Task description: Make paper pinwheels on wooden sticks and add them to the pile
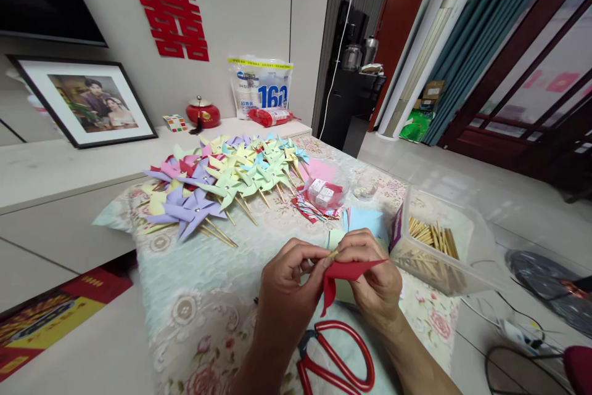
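Observation:
Above the tablecloth, my left hand (292, 281) and my right hand (372, 275) meet, both with fingers closed. Between them is a piece of red paper (349, 270) with pointed, bent flaps. The end of a thin wooden stick (333, 254) shows at the fingertips, pinched by my left hand against the paper. My right hand grips the paper from behind; its fingertips are partly hidden. Just below my hands lie scissors (370, 364) with red handles, their blades partly covered by my left wrist. Light blue paper (365, 220) and pale green sheets lie beyond my hands.
Several finished paper pinwheels (226, 185) on sticks are heaped at the table's back left. A clear plastic box (467, 281) of wooden sticks (432, 238) stands on the right. A red packet (326, 193) with a white label lies mid-table, near a clear round container (365, 188).

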